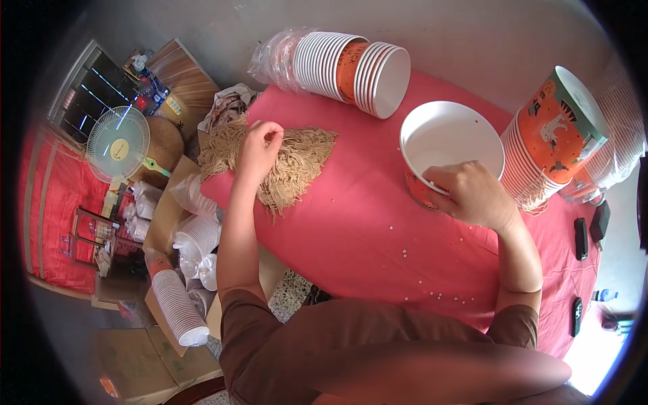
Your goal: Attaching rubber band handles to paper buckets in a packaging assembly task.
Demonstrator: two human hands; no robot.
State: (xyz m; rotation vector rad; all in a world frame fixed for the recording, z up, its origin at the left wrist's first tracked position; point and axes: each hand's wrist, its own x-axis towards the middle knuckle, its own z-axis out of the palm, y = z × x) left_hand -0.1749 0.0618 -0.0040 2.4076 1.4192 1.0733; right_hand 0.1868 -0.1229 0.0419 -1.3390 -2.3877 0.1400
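Note:
My left hand (258, 150) rests on a heap of pale dried noodles (297, 162) at the left end of the red-covered table (358, 223), its fingers pinched into the strands. My right hand (472, 192) grips the near rim of an empty white paper bowl (451, 138) with an orange outside, standing upright on the cloth. A stack of the same bowls (351, 67) lies on its side behind the noodles, partly in clear plastic wrap.
Another tilted stack of orange bowls (550, 138) stands at the right, with wrapped stacks behind it. Small white crumbs dot the cloth. Dark remote-like items (582, 237) lie at the right edge. Left of the table are cardboard boxes, bagged cups (181, 305) and a fan (118, 143).

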